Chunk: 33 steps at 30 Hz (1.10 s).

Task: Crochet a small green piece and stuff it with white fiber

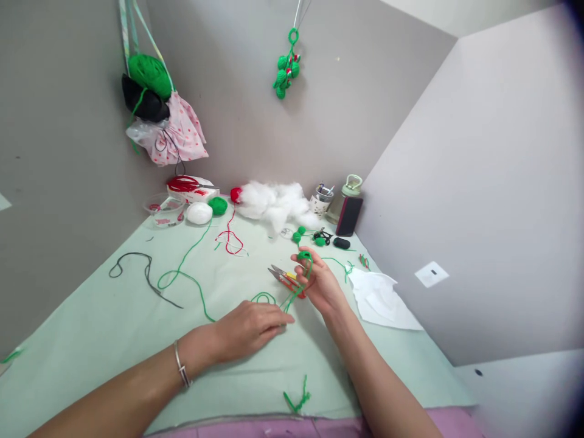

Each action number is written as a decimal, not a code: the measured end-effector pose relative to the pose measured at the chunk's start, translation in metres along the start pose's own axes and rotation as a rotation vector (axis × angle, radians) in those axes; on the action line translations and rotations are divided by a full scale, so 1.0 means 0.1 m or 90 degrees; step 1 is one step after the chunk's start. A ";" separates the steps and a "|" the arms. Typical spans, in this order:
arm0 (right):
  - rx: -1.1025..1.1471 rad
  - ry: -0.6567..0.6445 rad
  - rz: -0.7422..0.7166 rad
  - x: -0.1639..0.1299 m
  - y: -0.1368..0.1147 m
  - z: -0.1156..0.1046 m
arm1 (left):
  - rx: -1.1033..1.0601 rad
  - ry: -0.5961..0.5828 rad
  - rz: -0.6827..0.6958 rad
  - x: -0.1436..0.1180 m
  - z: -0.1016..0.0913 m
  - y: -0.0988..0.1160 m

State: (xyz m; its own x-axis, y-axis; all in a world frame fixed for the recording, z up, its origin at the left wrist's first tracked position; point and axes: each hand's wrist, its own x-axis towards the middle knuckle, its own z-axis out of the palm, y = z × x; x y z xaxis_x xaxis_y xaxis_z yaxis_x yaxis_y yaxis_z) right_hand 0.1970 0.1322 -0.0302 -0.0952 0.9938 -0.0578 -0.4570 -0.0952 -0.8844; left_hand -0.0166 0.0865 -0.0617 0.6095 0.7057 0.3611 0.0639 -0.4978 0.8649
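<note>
R hand (322, 283) is raised just above the table (114, 328), fingers curled round a small green crochet piece (305, 256) and red-handled snips (285, 278), blades pointing left. L hand (249, 328) lies flat on the cloth, fingers together, pressing the green yarn (182, 274) that runs taut up to the R hand; loose end loops off toward the yarn ball (218, 205) at the back. To do this well, I'd judge: keep strand taut w/ L fingertips, snip close to the knot but not into the stitches, keep blades away from fingers. White stuffing (274, 204) sits further back, a white paper sheet (381, 298) to the right.
</note>
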 end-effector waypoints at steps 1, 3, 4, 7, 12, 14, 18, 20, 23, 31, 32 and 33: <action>-0.006 0.003 -0.001 0.01 -0.03 -0.03 | 0.016 0.022 0.000 0.00 -0.05 -0.01; -0.030 0.004 -0.003 0.01 -0.08 -0.06 | 0.045 0.119 -0.020 0.02 -0.19 -0.03; -0.045 0.000 -0.001 0.00 -0.10 -0.06 | 0.059 0.191 -0.038 0.04 -0.28 -0.04; -0.113 -0.030 0.013 -0.08 -0.10 0.03 | 0.079 0.350 -0.089 0.11 -0.48 -0.05; -0.282 -0.076 -0.010 -0.26 0.10 0.32 | -0.041 0.277 -0.172 0.17 -0.41 0.01; -0.340 -0.066 -0.048 -0.29 0.21 0.37 | -0.095 0.241 -0.184 0.17 -0.31 0.03; -0.417 -0.067 -0.060 -0.24 0.33 0.35 | -0.147 0.237 -0.185 0.16 -0.20 0.01; -0.445 -0.082 -0.047 -0.21 0.35 0.32 | -0.160 0.235 -0.182 0.15 -0.19 -0.01; -0.500 -0.101 -0.052 -0.21 0.36 0.32 | -0.177 0.212 -0.182 0.15 -0.21 -0.02; -0.737 -0.112 -0.102 -0.26 0.34 0.30 | -0.113 0.200 -0.181 0.15 -0.28 -0.08; -0.774 -0.126 -0.100 -0.23 0.29 0.28 | -0.094 0.203 -0.183 0.14 -0.30 -0.10; -0.813 -0.142 -0.097 -0.18 0.22 0.26 | -0.073 0.208 -0.185 0.13 -0.31 -0.12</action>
State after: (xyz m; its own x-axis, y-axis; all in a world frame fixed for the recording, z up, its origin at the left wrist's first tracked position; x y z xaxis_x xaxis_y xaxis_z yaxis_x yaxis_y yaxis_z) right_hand 0.1658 0.1107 -0.0366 -0.3179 0.9468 0.0504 0.6697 0.2619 -0.6949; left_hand -0.0342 0.1178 -0.0567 0.2973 0.9390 0.1728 0.0965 -0.2096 0.9730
